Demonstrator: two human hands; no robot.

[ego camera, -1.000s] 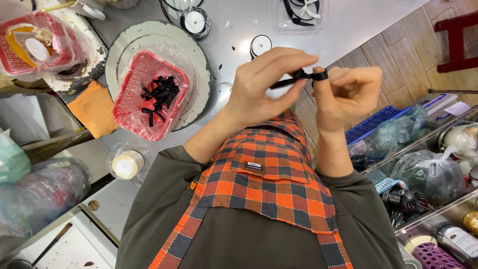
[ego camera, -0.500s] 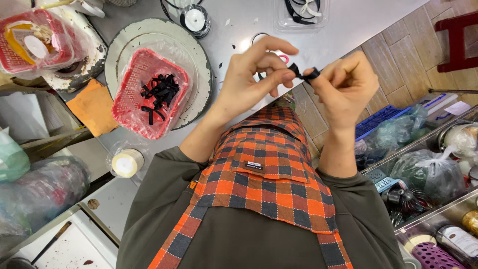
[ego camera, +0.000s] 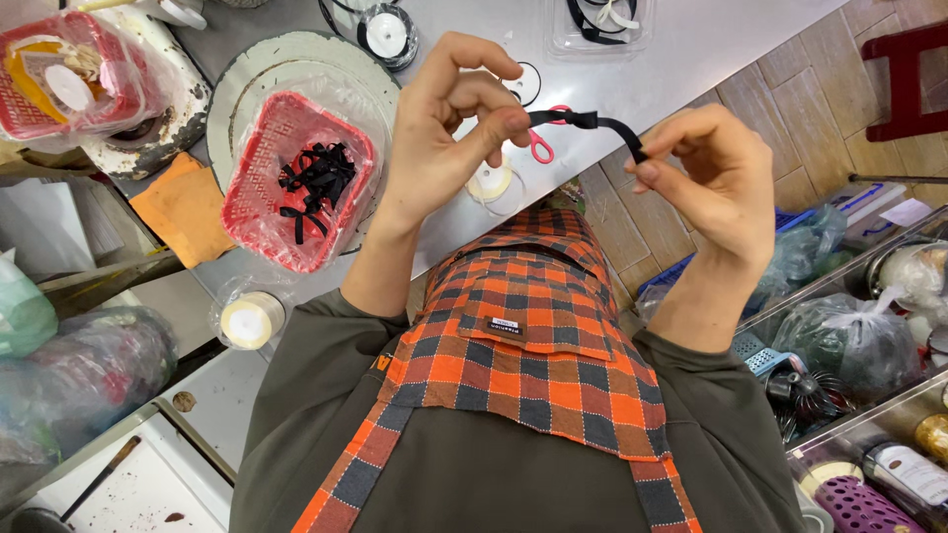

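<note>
From the head camera, the left hand (ego camera: 439, 138) and right hand (ego camera: 711, 173) pinch a black ribbon (ego camera: 590, 122) between them, fingers clamped on its ends, above the desk (ego camera: 681, 44). A red basket (ego camera: 296, 188) holds what look like black bows (ego camera: 316, 183).

a small black label with white print (ego camera: 505, 326) sits on the checked apron, centre frame. a clear plastic clamshell box (ego camera: 602, 25) lies on the desk at the top edge. a white-labelled bottle (ego camera: 913, 474) stands lower right.
</note>
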